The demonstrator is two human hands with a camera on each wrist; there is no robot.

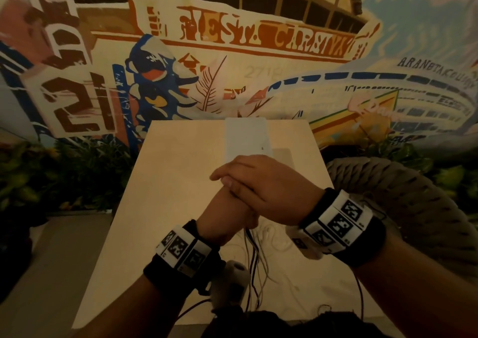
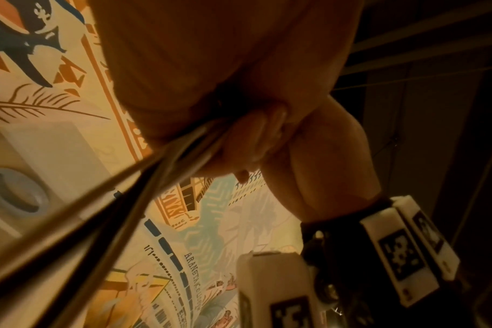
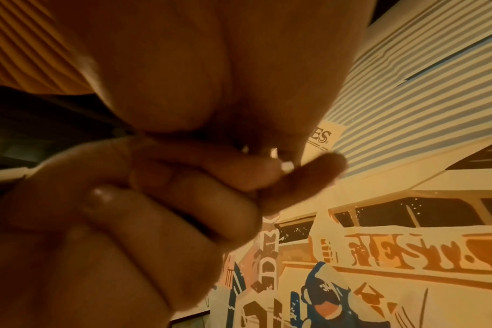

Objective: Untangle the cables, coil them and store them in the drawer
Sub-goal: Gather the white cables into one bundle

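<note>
Over the light wooden table (image 1: pixel 168 182) my left hand (image 1: pixel 227 216) is a fist round a bundle of thin dark and white cables (image 1: pixel 252 255) that hang from it to the tabletop. My right hand (image 1: pixel 258 182) lies across the top of that fist, thumb pressed to its fingers. In the left wrist view the cables (image 2: pixel 143 177) run taut out of the fist toward the lower left. In the right wrist view small white cable bits (image 3: pixel 287 166) show between curled fingers (image 3: pixel 169 195). Loose white cable (image 1: pixel 274 237) lies below the hands. A white drawer box (image 1: pixel 247 136) stands at the far end.
The drawer box (image 2: pixel 51 151) has a grey ring pull (image 2: pixel 14 193) on its front. A woven chair (image 1: pixel 388 190) stands close on the right of the table. Leafy plants (image 1: pixel 64 172) line the floor at left, below a painted wall.
</note>
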